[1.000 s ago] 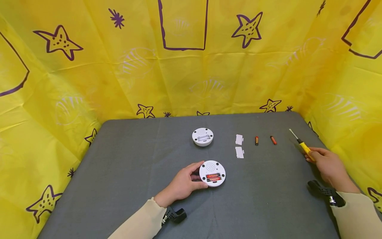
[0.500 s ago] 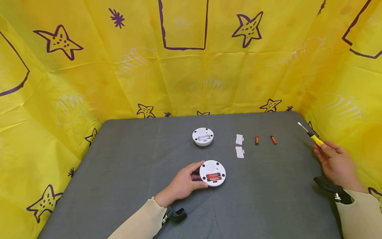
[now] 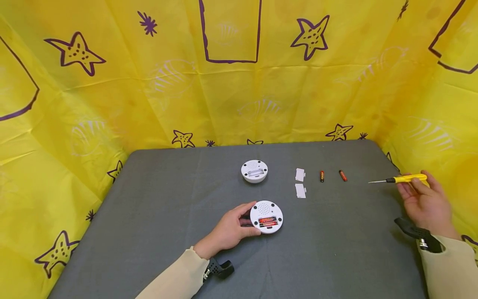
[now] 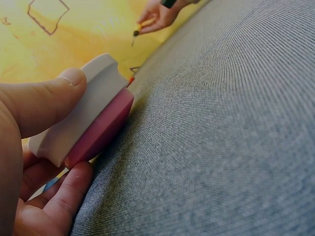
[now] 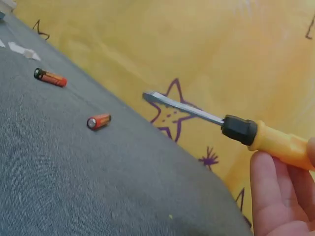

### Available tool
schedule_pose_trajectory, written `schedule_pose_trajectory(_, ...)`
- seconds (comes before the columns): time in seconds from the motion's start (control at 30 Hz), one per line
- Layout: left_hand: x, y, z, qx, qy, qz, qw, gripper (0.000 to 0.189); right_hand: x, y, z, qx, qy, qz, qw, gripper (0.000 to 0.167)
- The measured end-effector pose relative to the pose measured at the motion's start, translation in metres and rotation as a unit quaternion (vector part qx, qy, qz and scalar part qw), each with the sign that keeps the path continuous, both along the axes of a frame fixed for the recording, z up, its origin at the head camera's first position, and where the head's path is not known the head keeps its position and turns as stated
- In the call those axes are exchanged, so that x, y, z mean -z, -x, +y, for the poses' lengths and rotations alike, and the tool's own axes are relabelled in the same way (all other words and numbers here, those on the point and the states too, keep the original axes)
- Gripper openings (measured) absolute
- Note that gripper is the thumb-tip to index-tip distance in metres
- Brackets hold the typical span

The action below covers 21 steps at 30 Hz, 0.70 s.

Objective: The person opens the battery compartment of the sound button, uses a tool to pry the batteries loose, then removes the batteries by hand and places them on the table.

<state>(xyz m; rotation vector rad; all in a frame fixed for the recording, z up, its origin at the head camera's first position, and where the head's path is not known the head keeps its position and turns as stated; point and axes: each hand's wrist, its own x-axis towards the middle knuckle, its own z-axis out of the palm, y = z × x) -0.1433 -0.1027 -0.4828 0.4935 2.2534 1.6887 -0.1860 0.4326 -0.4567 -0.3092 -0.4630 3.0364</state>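
In the head view my left hand (image 3: 228, 229) grips a round white device (image 3: 264, 209) by its left edge. Its open battery bay, facing up, holds red batteries (image 3: 268, 221). The left wrist view shows the device's pink lower part (image 4: 106, 125), with the thumb on the white rim and fingers beneath. At the table's right side my right hand (image 3: 427, 203) holds a yellow-handled screwdriver (image 3: 410, 178) between thumb and fingers. Its flat metal blade (image 5: 187, 106) points left, above the table in the right wrist view.
A second white device (image 3: 254, 171) with a bare battery bay stands farther back. Two white battery covers (image 3: 300, 175) lie right of it, then two loose red batteries (image 3: 322, 176) on the grey table (image 3: 168, 187). A yellow patterned cloth (image 3: 231, 91) encloses the back and sides.
My right hand has moved a little to the right, and the screwdriver has swung from pointing up-left to nearly level, blade to the left. The left hand and its device have stayed put.
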Motion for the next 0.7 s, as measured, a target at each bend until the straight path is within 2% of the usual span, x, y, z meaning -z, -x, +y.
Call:
schedule_pose_trajectory(0.2, 0.004, 0.002, -0.002, 0.004, -0.009, 0.004, 0.9999, 0.08, -0.009, 0.005, -0.014, -0.015, -0.021, 0.078, 0.9967, 0.046)
schedule_pose_trajectory(0.43, 0.003, 0.001, -0.002, 0.006, -0.007, 0.0, 1.0, 0.079, -0.025, 0.007, -0.04, -0.036, -0.041, 0.16, 0.9856, 0.047)
schedule_pose_trajectory(0.7, 0.002, 0.001, -0.002, 0.005, -0.003, 0.002, 1.0, 0.079, -0.046, 0.007, -0.08, -0.066, -0.051, 0.184, 0.9795, 0.04)
